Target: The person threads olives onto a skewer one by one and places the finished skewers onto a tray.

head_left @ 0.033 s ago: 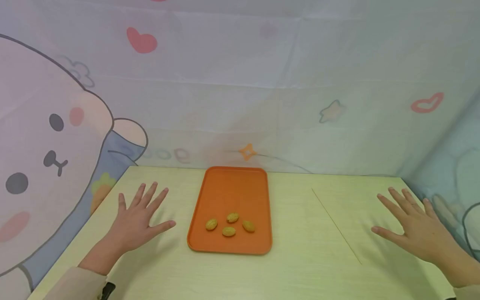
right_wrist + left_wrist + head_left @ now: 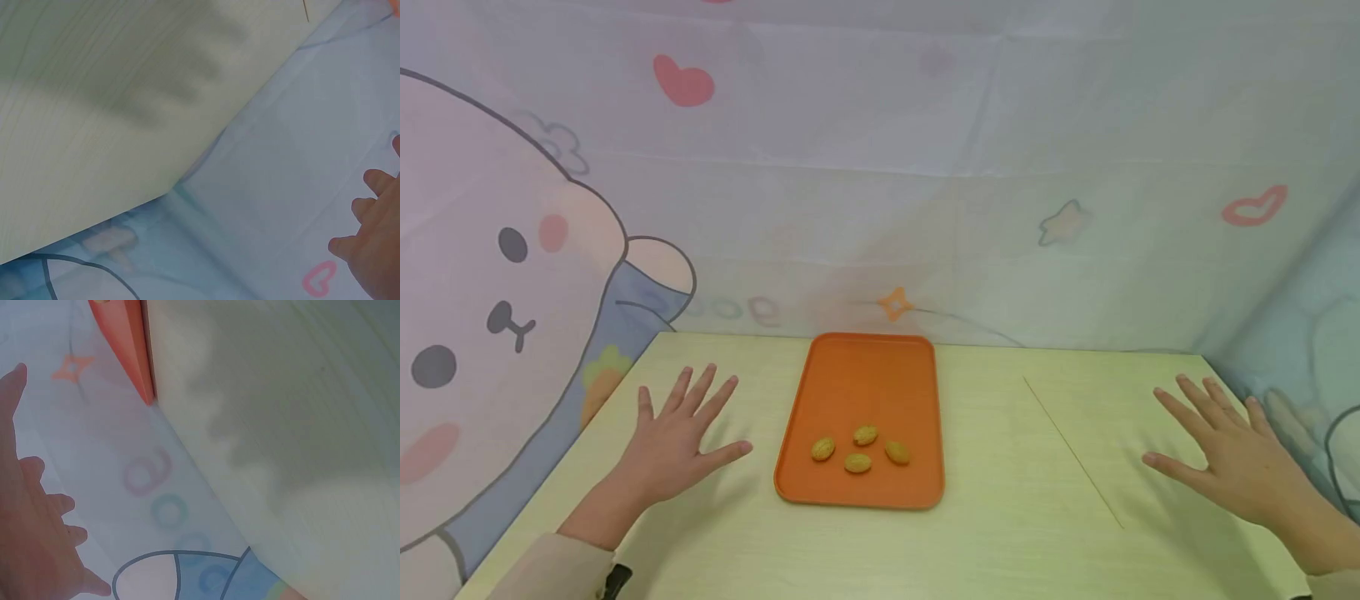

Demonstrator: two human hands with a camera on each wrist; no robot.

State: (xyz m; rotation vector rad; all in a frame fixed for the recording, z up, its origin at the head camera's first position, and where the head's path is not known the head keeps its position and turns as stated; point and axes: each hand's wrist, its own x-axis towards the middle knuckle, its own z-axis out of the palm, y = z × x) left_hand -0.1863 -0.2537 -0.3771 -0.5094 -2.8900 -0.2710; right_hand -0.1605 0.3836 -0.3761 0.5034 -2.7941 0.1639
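Note:
Palm down over the table's left side, my left hand (image 2: pixel 666 454) has its fingers spread and holds nothing. My right hand (image 2: pixel 1243 458) is likewise spread over the right side, also holding nothing. Between them lies an orange rectangular tray (image 2: pixel 872 379), nearest to the left hand. Several yellow-green, oval, wrinkled pieces like nuts or dried fruit (image 2: pixel 857 462) sit in the tray's near half. A thin straight stick, like a skewer (image 2: pixel 1072 451), lies diagonally on the table between the tray and the right hand. In the left wrist view, the tray's corner (image 2: pixel 134 353) shows at the top.
The pale wood-grain table (image 2: pixel 992 533) ends at the back against a hanging cloth (image 2: pixel 865 125) printed with hearts, stars and a large cartoon bear. More printed cloth (image 2: pixel 1322 333) hangs along the right side.

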